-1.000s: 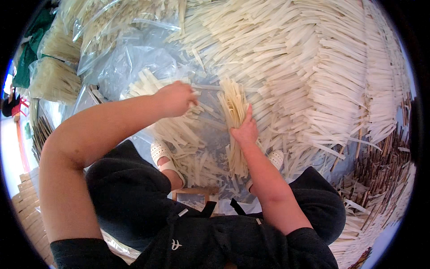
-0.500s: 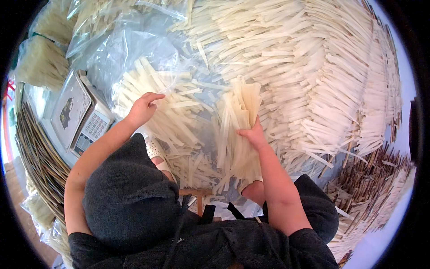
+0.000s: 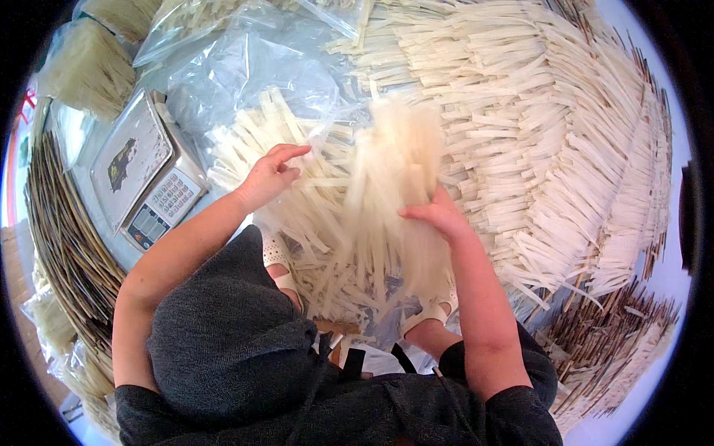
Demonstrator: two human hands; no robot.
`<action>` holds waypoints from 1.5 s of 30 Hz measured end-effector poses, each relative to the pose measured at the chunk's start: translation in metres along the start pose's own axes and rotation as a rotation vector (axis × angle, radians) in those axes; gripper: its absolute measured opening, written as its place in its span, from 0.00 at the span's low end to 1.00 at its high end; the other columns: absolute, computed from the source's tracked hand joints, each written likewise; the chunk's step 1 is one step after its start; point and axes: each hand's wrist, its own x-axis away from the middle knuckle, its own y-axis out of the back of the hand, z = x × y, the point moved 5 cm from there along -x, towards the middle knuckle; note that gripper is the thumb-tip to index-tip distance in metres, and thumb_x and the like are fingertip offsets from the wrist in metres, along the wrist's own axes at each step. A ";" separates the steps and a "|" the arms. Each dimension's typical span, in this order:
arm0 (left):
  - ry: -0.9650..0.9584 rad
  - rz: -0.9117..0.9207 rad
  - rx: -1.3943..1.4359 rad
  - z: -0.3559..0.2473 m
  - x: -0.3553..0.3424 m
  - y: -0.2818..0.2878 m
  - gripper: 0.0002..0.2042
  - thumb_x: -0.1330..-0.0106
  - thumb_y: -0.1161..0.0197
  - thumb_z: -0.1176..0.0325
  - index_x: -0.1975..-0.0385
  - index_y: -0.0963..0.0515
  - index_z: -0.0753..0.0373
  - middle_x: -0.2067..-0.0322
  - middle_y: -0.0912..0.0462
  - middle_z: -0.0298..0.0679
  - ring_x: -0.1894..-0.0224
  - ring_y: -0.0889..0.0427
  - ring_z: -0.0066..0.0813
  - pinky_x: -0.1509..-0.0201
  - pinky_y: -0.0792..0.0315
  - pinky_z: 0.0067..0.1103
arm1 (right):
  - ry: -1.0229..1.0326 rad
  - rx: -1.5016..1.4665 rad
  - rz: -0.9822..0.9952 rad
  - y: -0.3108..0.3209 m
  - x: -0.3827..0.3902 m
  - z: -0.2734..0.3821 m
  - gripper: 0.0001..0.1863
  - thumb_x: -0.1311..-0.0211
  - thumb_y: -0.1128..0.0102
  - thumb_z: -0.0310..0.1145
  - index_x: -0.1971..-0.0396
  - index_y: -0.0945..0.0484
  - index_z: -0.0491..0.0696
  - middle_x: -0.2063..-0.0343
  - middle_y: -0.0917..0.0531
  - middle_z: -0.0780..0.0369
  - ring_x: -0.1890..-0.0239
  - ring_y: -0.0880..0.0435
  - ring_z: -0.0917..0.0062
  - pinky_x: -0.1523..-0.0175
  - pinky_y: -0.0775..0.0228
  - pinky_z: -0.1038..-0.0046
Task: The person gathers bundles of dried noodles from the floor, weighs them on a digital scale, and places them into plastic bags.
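My right hand (image 3: pixel 440 215) is closed around a thick bundle of pale, flat dried noodles (image 3: pixel 396 167), its thumb lying across the front. The bundle stands roughly upright and is smeared by motion. To its left, my left hand (image 3: pixel 275 177) hovers over a loose heap of the same noodles (image 3: pixel 256 134), with the index finger stretched out and the thumb apart. One noodle strip (image 3: pixel 327 181) lies close to that thumb; I see nothing gripped there. More noodles spread below the bundle, between my feet.
A scale (image 3: pixel 152 175) with a keypad stands on the left, beside long thin sticks (image 3: pixel 67 238). Clear plastic sheeting (image 3: pixel 253 63) lies behind the heap. Rows of noodles (image 3: pixel 520 141) cover the right side, with more sticks (image 3: pixel 602 342) below. Bagged noodles (image 3: pixel 88 70) sit at far left.
The bundle in my right hand has swung and blurred, its lower ends fanning left over the loose noodles. My left hand has shifted right, nearer the bundle. The whole view has shifted slightly.
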 end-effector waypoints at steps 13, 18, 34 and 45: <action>-0.282 -0.373 -0.029 -0.071 0.007 0.049 0.27 0.37 0.48 0.78 0.35 0.37 0.53 0.41 0.32 0.39 0.60 0.21 0.26 0.58 0.23 0.20 | 0.328 1.222 -0.158 -0.131 -0.012 0.029 0.53 0.57 0.36 0.26 0.30 0.57 0.49 0.60 0.24 0.46 0.59 0.20 0.56 0.55 0.26 0.62; -0.516 -0.046 -0.674 -0.112 0.029 0.016 0.28 0.41 0.48 0.79 0.37 0.35 0.53 0.43 0.29 0.42 0.45 0.25 0.42 0.48 0.25 0.29 | 0.251 1.105 -0.081 -0.133 -0.020 0.098 0.44 0.51 0.40 0.29 0.32 0.50 0.48 0.61 0.23 0.47 0.59 0.20 0.58 0.55 0.28 0.60; -0.038 -0.141 -0.505 -0.016 0.007 0.040 0.18 0.38 0.43 0.69 0.48 0.25 0.56 0.48 0.23 0.45 0.55 0.22 0.44 0.50 0.27 0.31 | 0.597 0.772 0.198 -0.182 -0.008 0.114 0.26 0.48 0.38 0.34 0.48 0.29 0.45 0.45 0.27 0.51 0.43 0.27 0.60 0.42 0.33 0.61; -0.188 -0.188 -0.603 -0.028 -0.004 0.040 0.12 0.35 0.44 0.66 0.54 0.21 0.58 0.47 0.23 0.44 0.52 0.22 0.45 0.47 0.28 0.31 | 0.115 1.084 -0.685 0.017 0.032 -0.014 0.29 0.44 0.35 0.45 0.46 0.27 0.43 0.51 0.22 0.53 0.47 0.25 0.61 0.43 0.35 0.66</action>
